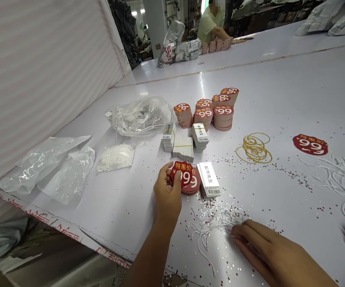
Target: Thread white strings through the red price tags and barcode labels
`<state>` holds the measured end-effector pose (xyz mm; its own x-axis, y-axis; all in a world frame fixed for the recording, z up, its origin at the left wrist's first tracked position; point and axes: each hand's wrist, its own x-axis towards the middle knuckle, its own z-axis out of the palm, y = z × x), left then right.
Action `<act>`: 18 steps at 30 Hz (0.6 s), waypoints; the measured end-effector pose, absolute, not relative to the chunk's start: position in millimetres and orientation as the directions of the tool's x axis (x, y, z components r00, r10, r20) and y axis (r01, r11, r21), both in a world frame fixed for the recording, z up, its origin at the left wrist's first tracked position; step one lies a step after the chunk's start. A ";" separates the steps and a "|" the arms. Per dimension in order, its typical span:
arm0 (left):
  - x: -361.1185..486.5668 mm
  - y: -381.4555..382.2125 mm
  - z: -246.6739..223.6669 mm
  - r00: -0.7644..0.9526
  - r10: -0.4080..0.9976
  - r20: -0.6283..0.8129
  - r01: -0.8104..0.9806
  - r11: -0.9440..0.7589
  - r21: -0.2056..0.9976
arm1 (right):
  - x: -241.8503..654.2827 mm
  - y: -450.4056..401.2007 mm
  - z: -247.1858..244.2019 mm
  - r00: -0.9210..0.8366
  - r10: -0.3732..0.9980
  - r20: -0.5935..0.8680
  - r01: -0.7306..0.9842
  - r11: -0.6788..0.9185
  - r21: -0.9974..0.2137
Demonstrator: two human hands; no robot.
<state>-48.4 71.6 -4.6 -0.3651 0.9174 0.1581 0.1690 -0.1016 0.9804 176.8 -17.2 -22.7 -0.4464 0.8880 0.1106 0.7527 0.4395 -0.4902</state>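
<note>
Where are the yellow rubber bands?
In the head view, the loose yellow rubber bands lie on the white table, right of the stacked round red price tags.

From my screen I see a long white desk [283,79] running away from me, a pale pink ribbed wall panel [47,87] along its left side. Far back stand a white pillar [154,28], dark hanging fabric [124,32] and dark racks [259,14], with ceiling lights [134,13] glowing beyond.
</note>
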 end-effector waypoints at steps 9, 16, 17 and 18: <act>-49.4 71.1 -3.5 -0.391 0.905 0.167 0.180 -0.103 0.978 | 153.5 -5.9 -22.2 -0.414 0.891 0.187 0.818 0.454 -0.353; -49.8 69.6 -3.4 -0.384 0.904 0.190 0.195 -0.122 0.973 | 176.2 -8.5 -6.2 -0.479 0.868 0.129 0.768 0.486 -0.418; -50.0 69.9 -3.4 -0.384 0.903 0.193 0.198 -0.123 0.972 | 179.3 -8.5 -4.6 -0.475 0.872 0.121 0.775 0.479 -0.413; -50.3 70.2 -3.4 -0.387 0.901 0.196 0.200 -0.125 0.972 | 182.4 -8.6 -3.0 -0.468 0.875 0.125 0.779 0.475 -0.409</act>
